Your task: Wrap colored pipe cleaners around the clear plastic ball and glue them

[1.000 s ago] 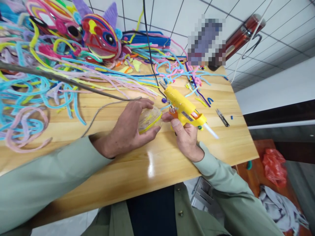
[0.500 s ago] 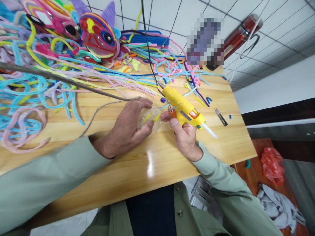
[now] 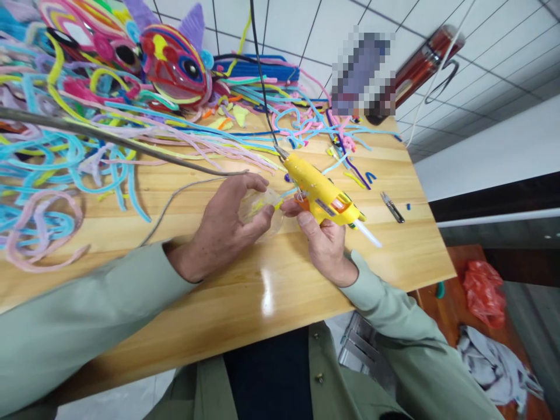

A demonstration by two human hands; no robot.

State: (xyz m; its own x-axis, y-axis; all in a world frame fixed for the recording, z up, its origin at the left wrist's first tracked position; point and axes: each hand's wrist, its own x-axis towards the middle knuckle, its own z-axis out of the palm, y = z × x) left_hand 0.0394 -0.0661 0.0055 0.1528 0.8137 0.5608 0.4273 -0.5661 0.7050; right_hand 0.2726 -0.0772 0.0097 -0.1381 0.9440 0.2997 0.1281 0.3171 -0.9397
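Glue gun [image 3: 318, 188], yellow: gripped by right hand [image 3: 326, 248], nozzle [image 3: 281, 153] toward ten o'clock. Clear plastic piece [image 3: 249, 205]: at gun's eight o'clock, held between thumb and fingers of left hand [image 3: 223, 224]. Seems mid-fitting of yellow strip [image 3: 277, 205]. Calls next for steady plastic, right fingertips guiding strip, nozzle aside.

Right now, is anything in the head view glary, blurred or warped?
Head view: white glare on the table near its front edge; mosaic blur over a patch beside the red flask; wall tile lines splay.
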